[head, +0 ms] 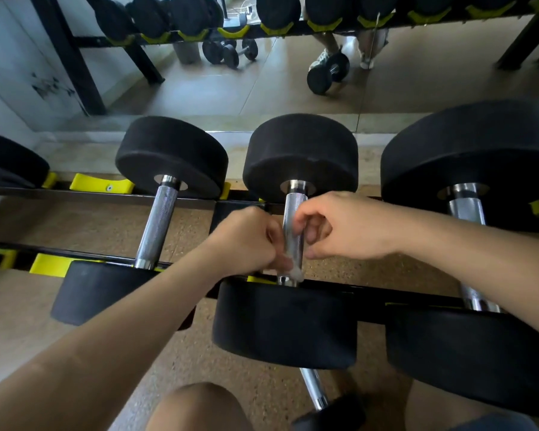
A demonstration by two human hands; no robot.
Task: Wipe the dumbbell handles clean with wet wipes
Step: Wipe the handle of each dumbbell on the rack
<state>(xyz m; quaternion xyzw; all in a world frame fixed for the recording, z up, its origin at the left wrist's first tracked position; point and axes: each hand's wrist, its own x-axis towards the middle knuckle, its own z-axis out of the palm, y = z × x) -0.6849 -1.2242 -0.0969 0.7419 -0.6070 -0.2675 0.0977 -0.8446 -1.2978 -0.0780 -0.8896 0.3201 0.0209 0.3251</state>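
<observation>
Three black dumbbells lie across a low black rack with yellow cradles. The middle dumbbell (299, 157) has a knurled chrome handle (294, 206). My left hand (246, 241) is curled against the handle's left side and pinches a small white wet wipe (296, 270) at the handle's near end. My right hand (343, 225) comes in from the right with its fingers and thumb curled round the handle. The left dumbbell's handle (157, 225) and the right dumbbell's handle (465, 209) are untouched.
The rack rail (106, 194) carries yellow cradles (101, 185). A wall mirror behind shows more dumbbells and a person's feet. Another dumbbell handle (313, 388) lies on the speckled floor beneath. My knee (196, 405) is at the bottom edge.
</observation>
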